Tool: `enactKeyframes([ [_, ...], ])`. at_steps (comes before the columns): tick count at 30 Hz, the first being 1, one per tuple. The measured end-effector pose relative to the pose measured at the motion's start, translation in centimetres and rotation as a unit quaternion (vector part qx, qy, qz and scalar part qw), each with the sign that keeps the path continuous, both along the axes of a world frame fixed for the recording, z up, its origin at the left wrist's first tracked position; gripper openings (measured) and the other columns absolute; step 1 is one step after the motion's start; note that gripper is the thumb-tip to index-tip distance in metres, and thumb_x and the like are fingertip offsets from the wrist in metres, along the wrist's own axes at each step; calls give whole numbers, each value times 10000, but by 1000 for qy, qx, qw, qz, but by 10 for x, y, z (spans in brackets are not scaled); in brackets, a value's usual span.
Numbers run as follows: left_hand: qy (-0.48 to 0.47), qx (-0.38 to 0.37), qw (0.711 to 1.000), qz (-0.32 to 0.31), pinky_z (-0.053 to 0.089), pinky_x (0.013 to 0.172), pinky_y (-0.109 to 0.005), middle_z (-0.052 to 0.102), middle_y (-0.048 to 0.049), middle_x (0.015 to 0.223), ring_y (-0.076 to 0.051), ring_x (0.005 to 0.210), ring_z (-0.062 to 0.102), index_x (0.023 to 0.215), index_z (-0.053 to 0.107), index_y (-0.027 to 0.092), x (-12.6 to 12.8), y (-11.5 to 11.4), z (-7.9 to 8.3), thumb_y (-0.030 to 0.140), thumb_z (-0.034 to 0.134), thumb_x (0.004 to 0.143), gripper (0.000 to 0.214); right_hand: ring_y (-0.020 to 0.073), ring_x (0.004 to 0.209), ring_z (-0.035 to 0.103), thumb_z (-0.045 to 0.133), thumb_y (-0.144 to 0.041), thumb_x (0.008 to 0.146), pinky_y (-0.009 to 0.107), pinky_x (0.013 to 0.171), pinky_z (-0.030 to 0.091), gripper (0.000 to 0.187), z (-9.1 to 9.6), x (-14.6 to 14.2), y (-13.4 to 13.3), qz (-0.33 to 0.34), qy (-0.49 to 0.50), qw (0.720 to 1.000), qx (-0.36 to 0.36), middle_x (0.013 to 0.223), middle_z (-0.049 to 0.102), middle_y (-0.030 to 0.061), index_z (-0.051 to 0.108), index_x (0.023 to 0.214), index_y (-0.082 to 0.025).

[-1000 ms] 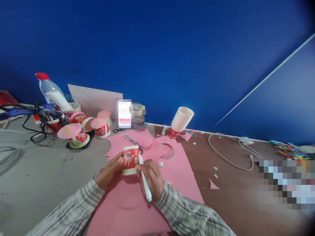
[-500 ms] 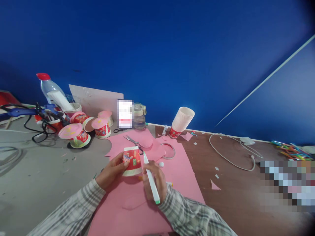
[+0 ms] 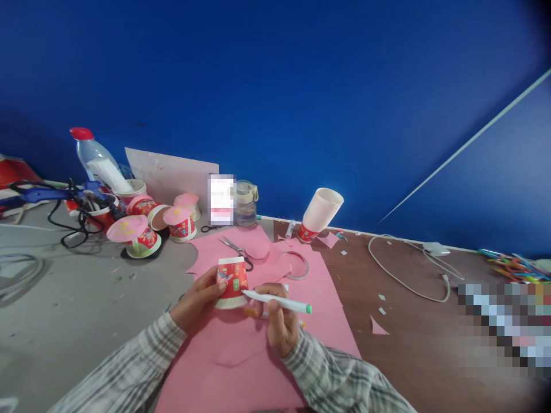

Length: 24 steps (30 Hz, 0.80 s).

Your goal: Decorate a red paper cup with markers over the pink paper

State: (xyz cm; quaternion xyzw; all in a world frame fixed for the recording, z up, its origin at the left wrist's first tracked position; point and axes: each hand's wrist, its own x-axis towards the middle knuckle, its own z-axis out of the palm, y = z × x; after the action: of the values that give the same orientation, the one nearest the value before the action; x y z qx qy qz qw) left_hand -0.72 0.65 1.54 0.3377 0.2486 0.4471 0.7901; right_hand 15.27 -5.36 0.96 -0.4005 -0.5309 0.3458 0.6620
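My left hand (image 3: 197, 299) grips an upside-down red printed paper cup (image 3: 231, 281) that rests rim-down on a large pink paper sheet (image 3: 241, 355). My right hand (image 3: 278, 318) pinches a white marker with a green end (image 3: 278, 301), lying nearly level. Its tip touches the cup's lower right side, near the rim. Both forearms wear plaid sleeves.
Scissors (image 3: 236, 250) and a clear tape ring (image 3: 297, 265) lie on pink offcuts behind the cup. A tilted stack of paper cups (image 3: 318, 213) stands at the wall. Pink-topped cups (image 3: 133, 234), a bottle (image 3: 97, 158), a glass jar (image 3: 246, 203) and cords sit left; a white cable (image 3: 408, 269) right.
The marker swung from pointing toward me to lying almost level, green end to the right, its tip staying at the cup. My left hand kept hold of the cup.
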Motion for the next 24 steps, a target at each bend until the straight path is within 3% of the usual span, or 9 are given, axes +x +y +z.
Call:
enactKeyframes([
  [6, 3, -10, 1000, 5, 501, 580, -404, 710, -150, 782, -343, 722, 626, 1001, 605, 116, 0, 0, 1, 98, 625, 633, 369, 130, 353, 408, 438, -481, 840, 229, 370, 380, 353, 3, -2, 4, 36, 49, 998, -10, 449, 474, -43, 625, 846, -182],
  [24, -5, 0, 1000, -12, 502, 546, -390, 697, -128, 731, -307, 641, 623, 1064, 567, 125, 0, 0, -1, 90, 604, 656, 410, 135, 376, 411, 425, -483, 838, 235, 379, 363, 395, 5, -1, 0, 93, 36, 995, -33, 454, 454, -39, 646, 843, -156],
])
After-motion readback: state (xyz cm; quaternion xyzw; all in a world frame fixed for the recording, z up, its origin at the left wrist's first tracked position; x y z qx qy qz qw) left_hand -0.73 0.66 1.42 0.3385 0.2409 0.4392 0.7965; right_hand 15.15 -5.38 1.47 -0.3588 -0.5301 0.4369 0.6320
